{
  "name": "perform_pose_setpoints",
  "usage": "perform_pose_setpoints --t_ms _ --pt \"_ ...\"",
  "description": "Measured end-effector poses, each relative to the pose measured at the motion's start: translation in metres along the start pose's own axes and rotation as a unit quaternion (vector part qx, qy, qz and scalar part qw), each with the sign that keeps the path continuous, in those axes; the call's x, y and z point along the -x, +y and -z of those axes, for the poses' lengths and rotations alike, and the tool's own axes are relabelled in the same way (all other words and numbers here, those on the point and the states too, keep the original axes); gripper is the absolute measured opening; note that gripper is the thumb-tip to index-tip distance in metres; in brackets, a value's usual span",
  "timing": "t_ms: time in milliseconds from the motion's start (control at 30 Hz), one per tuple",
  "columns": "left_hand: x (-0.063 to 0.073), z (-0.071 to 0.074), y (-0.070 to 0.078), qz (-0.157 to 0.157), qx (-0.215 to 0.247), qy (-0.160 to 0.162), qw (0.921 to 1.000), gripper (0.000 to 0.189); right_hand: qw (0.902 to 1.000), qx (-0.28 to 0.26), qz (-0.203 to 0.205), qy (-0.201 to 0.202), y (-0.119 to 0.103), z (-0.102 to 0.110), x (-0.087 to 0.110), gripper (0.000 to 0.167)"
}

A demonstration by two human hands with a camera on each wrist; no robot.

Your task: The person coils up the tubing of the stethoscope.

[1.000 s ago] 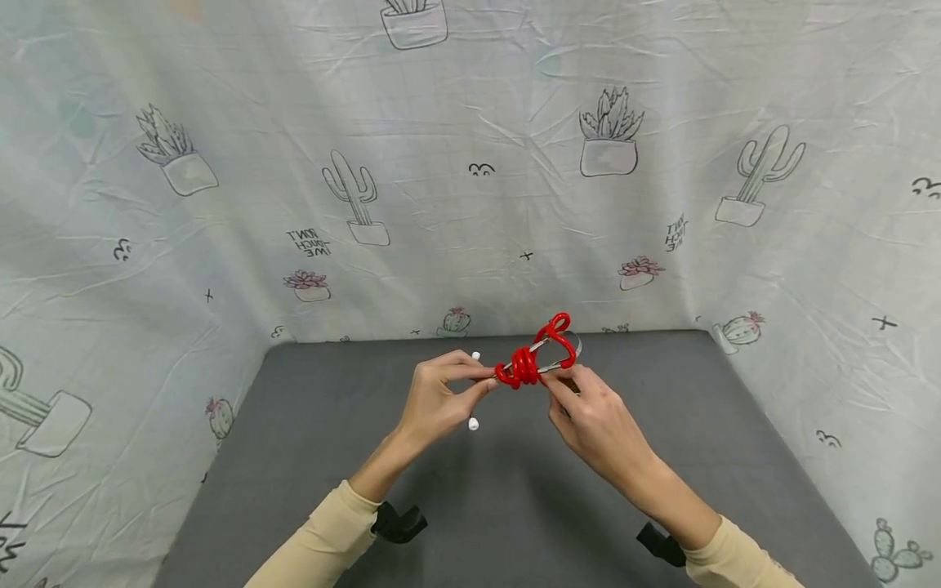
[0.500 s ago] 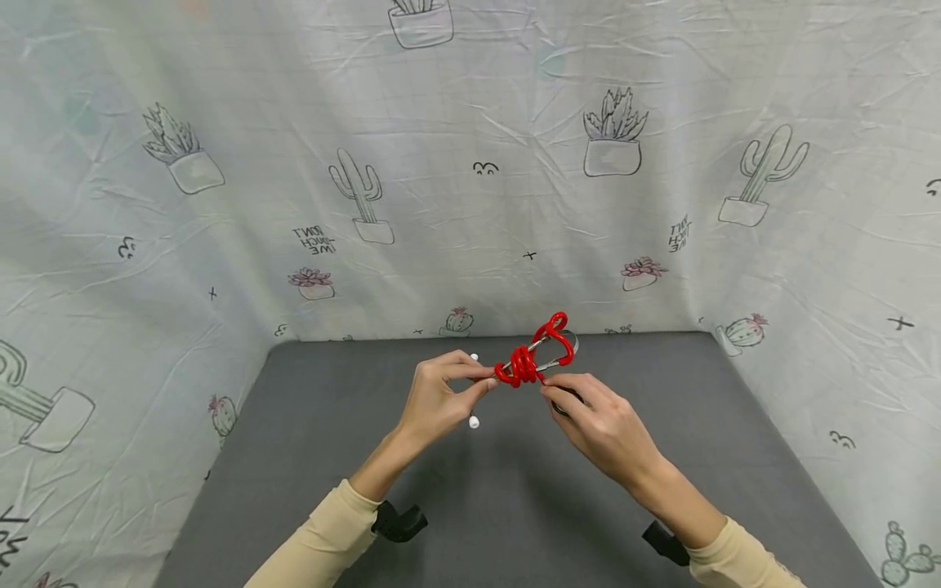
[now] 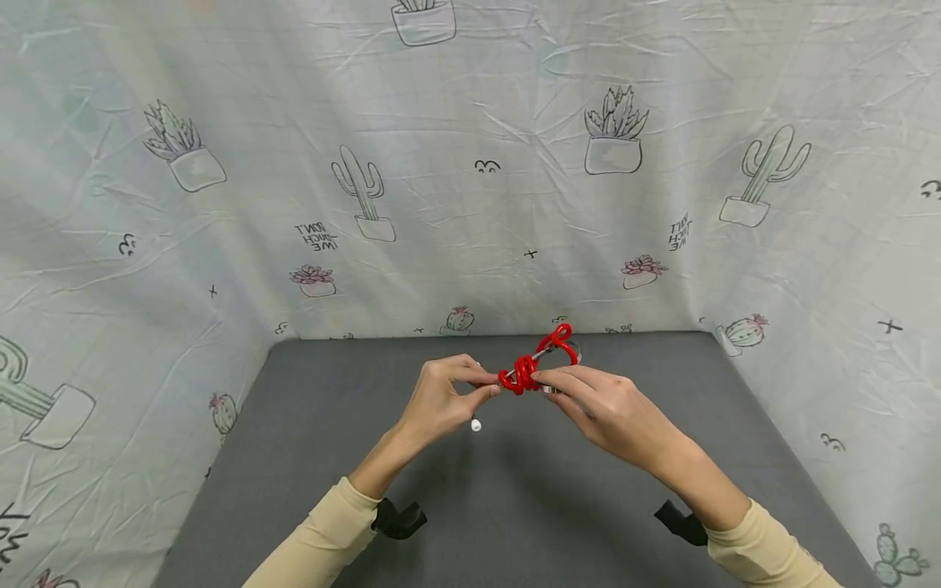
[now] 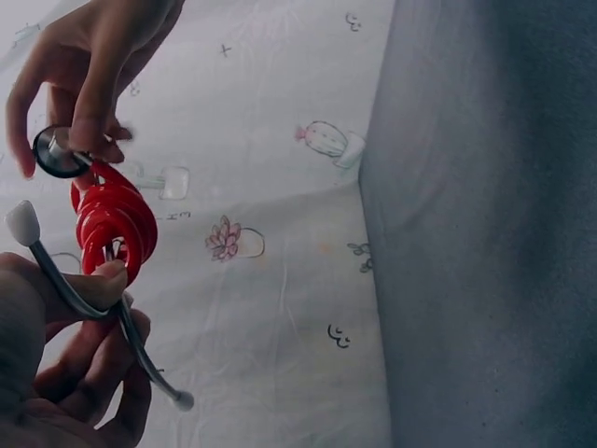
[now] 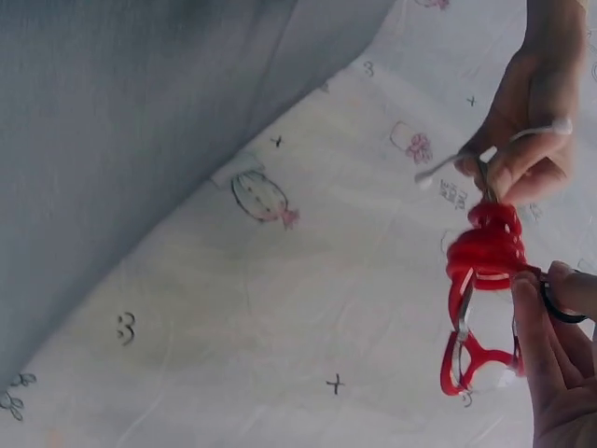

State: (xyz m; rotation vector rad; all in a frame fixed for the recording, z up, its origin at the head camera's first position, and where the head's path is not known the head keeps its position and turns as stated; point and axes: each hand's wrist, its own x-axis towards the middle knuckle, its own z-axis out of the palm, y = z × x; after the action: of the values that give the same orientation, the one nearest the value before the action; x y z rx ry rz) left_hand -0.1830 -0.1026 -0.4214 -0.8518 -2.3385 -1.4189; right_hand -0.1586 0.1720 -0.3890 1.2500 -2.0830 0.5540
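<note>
A stethoscope [image 3: 524, 376] with red tubing is held up above the table, its tubing wound in several tight coils around its middle. My left hand [image 3: 444, 396] pinches the metal ear tubes between thumb and fingers at the left end. White ear tips [image 4: 23, 222] stick out on either side of that grip. At the other end of the coils, my right hand [image 3: 613, 408] pinches the round, dark-rimmed chest piece [image 4: 61, 151] against the wound tubing. Beyond the coils, a red loop with metal parts [image 5: 459, 355] sticks out past the right fingers.
A grey table [image 3: 353, 514] lies below both hands. White cloth [image 3: 441, 204] printed with cacti and potted plants hangs at the back and on both sides. Dark straps [image 3: 399, 520] sit at both wrists.
My right hand first drew slightly away from the coils with the chest piece, then moved back in over them. The red loop has tipped a little lower. My left hand keeps its pinch.
</note>
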Motion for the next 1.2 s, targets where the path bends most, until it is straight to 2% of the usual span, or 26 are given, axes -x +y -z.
perform_pose_setpoints --t_ms 100,200,433,600,700,833,967,1067,1200 --pt "0.000 0.000 0.002 -0.005 -0.005 -0.013 0.9999 0.008 0.9998 0.016 0.010 0.005 0.002 0.004 -0.004 0.039" --pt "0.001 0.000 0.004 -0.010 -0.016 -0.019 0.9996 0.008 0.9997 0.017 0.000 0.015 0.004 0.006 -0.006 0.039" --pt "0.003 -0.001 0.005 -0.015 -0.041 -0.019 0.9989 0.007 0.9971 -0.008 -0.060 0.047 0.010 -0.001 -0.003 0.045" --pt "0.005 -0.002 0.006 -0.021 -0.061 -0.005 0.9979 0.007 0.9914 -0.032 -0.107 0.069 0.016 -0.009 0.003 0.052" --pt "0.006 -0.002 0.008 -0.027 -0.076 0.005 0.9968 0.008 0.9874 -0.037 -0.131 0.080 0.019 -0.014 0.006 0.049" --pt "0.006 -0.004 0.010 -0.045 -0.102 0.015 0.9937 0.009 0.9850 -0.040 -0.150 0.075 0.021 -0.020 0.009 0.031" --pt "0.006 -0.006 0.011 -0.073 -0.136 0.018 0.9878 0.011 0.9824 -0.049 -0.172 0.054 0.022 -0.025 0.010 0.047" --pt "0.005 -0.008 0.009 -0.100 -0.169 0.024 0.9802 0.011 0.9726 -0.082 -0.212 0.047 0.023 -0.027 0.010 0.047" --pt "0.003 -0.009 0.009 -0.145 -0.215 0.036 0.9650 0.012 0.9463 -0.134 -0.291 0.044 0.023 -0.024 0.008 0.041"
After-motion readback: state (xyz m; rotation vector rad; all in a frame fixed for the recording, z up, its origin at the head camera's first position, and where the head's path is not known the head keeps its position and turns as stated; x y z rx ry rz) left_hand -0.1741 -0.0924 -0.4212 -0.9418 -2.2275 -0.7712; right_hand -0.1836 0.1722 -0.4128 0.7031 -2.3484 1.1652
